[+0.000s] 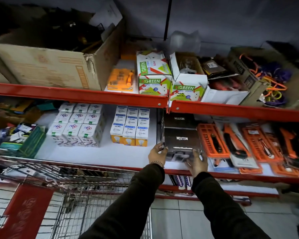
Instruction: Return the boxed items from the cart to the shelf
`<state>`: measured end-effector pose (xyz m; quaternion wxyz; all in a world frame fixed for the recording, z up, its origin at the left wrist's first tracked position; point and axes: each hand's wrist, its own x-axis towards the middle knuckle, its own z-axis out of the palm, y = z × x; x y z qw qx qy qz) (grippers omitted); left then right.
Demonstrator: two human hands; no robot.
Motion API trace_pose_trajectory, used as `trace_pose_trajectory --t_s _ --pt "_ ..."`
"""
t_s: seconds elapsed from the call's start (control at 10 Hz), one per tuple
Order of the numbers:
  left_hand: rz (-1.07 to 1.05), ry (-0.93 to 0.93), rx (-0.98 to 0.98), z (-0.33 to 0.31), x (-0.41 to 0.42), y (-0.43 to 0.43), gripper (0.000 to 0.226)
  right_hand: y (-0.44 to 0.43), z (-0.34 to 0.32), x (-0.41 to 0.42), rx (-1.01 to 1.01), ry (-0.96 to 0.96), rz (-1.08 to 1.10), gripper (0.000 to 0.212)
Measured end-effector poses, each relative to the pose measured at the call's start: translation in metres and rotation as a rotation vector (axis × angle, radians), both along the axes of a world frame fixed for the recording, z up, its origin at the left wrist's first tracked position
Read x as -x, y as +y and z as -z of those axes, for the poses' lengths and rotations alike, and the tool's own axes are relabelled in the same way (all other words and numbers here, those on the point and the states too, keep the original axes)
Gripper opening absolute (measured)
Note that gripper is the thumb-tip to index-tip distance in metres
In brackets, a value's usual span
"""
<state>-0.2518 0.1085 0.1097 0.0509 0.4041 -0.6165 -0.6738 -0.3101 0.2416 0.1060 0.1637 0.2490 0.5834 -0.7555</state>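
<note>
A black box marked NEUTON [182,141] rests on the white middle shelf [110,155], in front of a second black NEUTON box [179,120]. My left hand [157,152] grips its lower left corner. My right hand [196,162] holds its front right bottom edge. Both arms are in dark sleeves, and a bead bracelet shows on the left wrist. The wire cart [72,195] stands at the lower left, below the shelf edge; I cannot make out boxed items in it.
Left of the black boxes stand white-and-orange bulb boxes [130,128] and white bulb boxes [78,125]. Orange tool blister packs [248,144] lie close on the right. The red upper shelf [79,94] carries green-and-white boxes [154,75] and a large cardboard carton [47,66].
</note>
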Motion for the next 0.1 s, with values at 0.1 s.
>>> trace_pose_trajectory --t_s 0.1 --pt "-0.043 0.018 0.056 -0.0062 -0.0041 -0.0002 0.038 0.0089 -0.0071 -0.0026 -0.099 -0.017 -0.063 0.062"
